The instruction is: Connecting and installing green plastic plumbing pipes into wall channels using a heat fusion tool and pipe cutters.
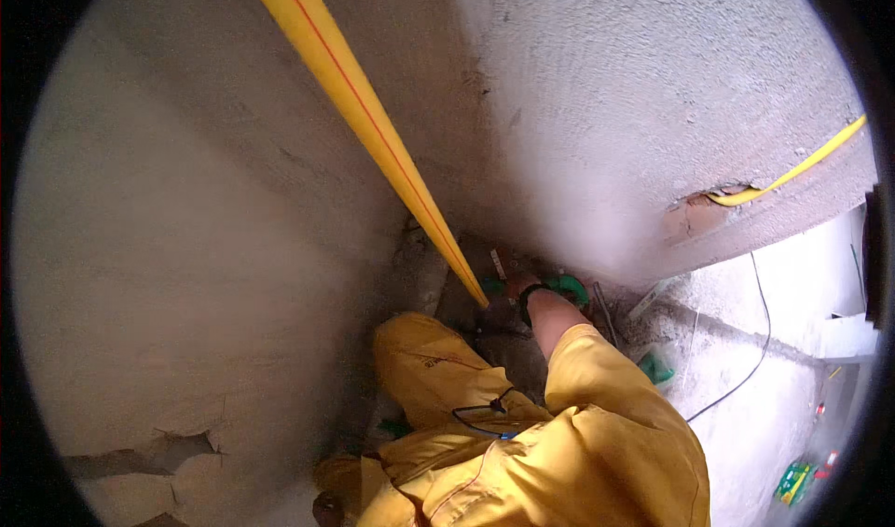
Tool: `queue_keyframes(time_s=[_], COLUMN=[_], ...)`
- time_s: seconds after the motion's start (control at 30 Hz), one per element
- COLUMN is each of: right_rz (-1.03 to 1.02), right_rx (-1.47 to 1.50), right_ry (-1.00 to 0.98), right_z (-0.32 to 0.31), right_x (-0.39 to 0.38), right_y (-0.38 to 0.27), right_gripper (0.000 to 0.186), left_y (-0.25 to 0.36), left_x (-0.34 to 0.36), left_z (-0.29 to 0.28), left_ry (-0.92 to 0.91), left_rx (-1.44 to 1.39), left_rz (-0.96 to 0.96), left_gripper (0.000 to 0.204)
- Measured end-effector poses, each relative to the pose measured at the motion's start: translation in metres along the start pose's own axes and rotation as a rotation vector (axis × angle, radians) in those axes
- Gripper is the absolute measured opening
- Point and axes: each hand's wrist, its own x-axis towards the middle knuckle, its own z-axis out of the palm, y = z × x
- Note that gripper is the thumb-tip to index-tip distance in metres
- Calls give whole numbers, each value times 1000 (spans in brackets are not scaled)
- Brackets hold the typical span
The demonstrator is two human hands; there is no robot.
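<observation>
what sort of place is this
Probably a building site or a room under renovation: a red-striped yellow pipe runs down into a cramped corner, the wall is rough, and another yellow length comes from a broken hole.

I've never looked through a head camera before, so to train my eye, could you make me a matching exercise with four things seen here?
Things
1. Red-striped yellow pipe
2. Thin yellow tube
3. Black wristband
4. Dark cable

Places
A. Curving over the pale floor
B. Slanting down from the picture's top edge
C. Around the right arm
D. At a hole in the wall

Pairs: 1-B, 2-D, 3-C, 4-A
</observation>
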Motion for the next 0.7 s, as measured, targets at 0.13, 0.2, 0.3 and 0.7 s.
queue_keyframes(time_s=[0.13, 0.2, 0.3, 0.7], right_rz=[-69, 483, 512, -411], right_rx=[-207, 896, 1477, 2044], right_ry=[25, -67, 243, -346], right_z=[42, 0, -101, -188], right_x=[20, 7, -103, -303], right_y=[90, 42, 30, -182], right_gripper=[23, 36, 17, 26], left_y=[-2, -5, 27, 379], left_x=[11, 6, 68, 44], left_z=[0, -9, -29, 17], left_ry=[12, 58, -108, -505], left_rx=[-2, 215, -15, -158], left_rz=[29, 205, 132, 884], left_gripper=[31, 29, 26, 98])
